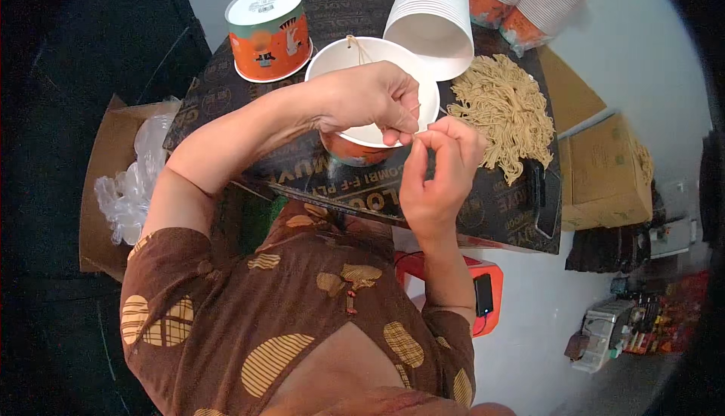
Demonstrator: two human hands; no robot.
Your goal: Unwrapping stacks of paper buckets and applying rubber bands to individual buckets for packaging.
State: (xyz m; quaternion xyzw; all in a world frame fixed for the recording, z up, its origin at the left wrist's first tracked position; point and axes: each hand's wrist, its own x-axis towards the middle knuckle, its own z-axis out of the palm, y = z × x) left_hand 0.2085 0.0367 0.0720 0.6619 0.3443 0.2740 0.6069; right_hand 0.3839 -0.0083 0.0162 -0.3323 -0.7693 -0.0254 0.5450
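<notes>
An orange paper bucket with a white inside (343, 64) stands upright in front of me on the table. A beige string (359, 50) passes through a hole at its far rim and hangs into it. My left hand (377, 102) reaches across the bucket's mouth, its fingers pinched on the thin string near the right side of the rim. Close against it, my right hand (445, 170) is closed, thumb and forefinger pinching the string at the near right rim. The fingers mostly hide the string there. A heap of beige strings (502, 110) lies right of the bucket.
At the far left an orange bucket (270, 38) stands upside down. A stack of white-lined buckets (434, 8) lies behind, beside wrapped stacks (547, 0). A black phone-like object (538, 193) rests at the table's right edge. Cardboard boxes (604, 167) flank the table; a red stool (491, 287) is below.
</notes>
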